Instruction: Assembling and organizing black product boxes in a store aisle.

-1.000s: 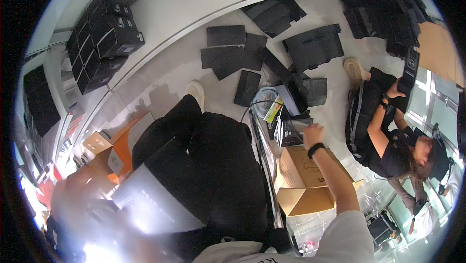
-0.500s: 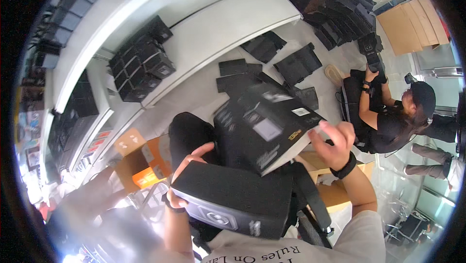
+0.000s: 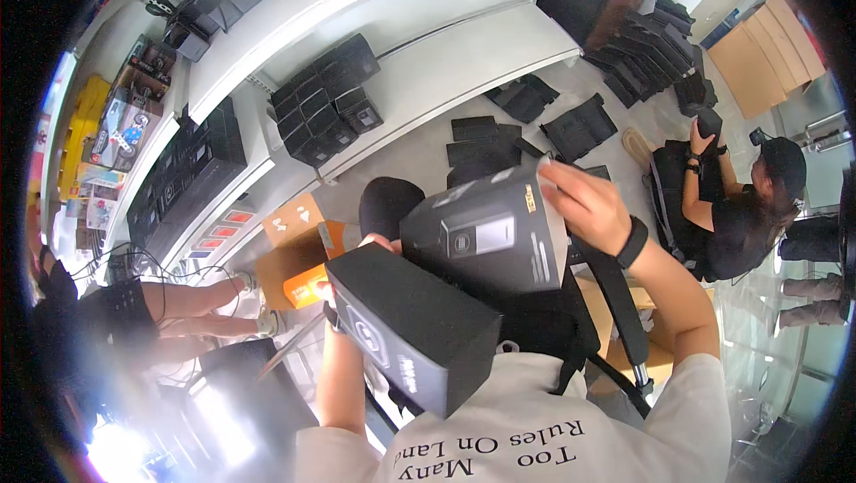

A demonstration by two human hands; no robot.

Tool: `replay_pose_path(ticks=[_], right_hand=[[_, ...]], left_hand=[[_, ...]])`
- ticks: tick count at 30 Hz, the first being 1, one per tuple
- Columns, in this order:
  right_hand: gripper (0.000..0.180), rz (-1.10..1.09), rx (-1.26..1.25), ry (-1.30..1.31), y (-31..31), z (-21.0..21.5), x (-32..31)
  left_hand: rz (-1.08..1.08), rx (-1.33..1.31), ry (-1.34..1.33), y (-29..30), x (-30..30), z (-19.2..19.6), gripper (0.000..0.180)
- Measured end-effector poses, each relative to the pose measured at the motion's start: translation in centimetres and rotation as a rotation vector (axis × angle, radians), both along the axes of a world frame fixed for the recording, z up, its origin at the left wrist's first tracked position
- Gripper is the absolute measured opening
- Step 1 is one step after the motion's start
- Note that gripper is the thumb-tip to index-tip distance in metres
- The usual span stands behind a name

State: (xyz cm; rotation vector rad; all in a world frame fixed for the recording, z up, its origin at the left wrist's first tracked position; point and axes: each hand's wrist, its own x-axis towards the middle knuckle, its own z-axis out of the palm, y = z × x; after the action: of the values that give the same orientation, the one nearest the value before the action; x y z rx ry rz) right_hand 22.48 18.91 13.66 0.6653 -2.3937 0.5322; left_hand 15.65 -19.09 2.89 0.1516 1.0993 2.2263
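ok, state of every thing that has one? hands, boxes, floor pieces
Left hand: gripping logo box
Logo box: tilted, shut where visible
Right hand: gripping printed carton
Printed carton: tilted; open or shut unclear
Orange-and-brown carton: open
Small shelf boxes: stacked
Black floor pieces: mostly flat

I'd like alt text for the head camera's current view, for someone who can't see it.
A person's left hand holds a long black box while the right hand grips a dark printed box beside it. Flat black pieces lie on the floor near white shelving, and a co-worker in a black cap is at the right.
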Motion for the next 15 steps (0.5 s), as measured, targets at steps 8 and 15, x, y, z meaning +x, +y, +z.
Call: replay_pose_path(ticks=[8,15], right_hand=[[0.042,-0.056,-0.105,-0.156,-0.6,-0.1,-0.9],[0.099,0.225,-1.079,-1.005,-2.3,-3.2,4.5]], left_hand=[[-0.117,0.120,-0.205,1.7,2.2,4.2,0.089],[0.126,0.030,-0.142,1.3,3.2,3.0,0.084]])
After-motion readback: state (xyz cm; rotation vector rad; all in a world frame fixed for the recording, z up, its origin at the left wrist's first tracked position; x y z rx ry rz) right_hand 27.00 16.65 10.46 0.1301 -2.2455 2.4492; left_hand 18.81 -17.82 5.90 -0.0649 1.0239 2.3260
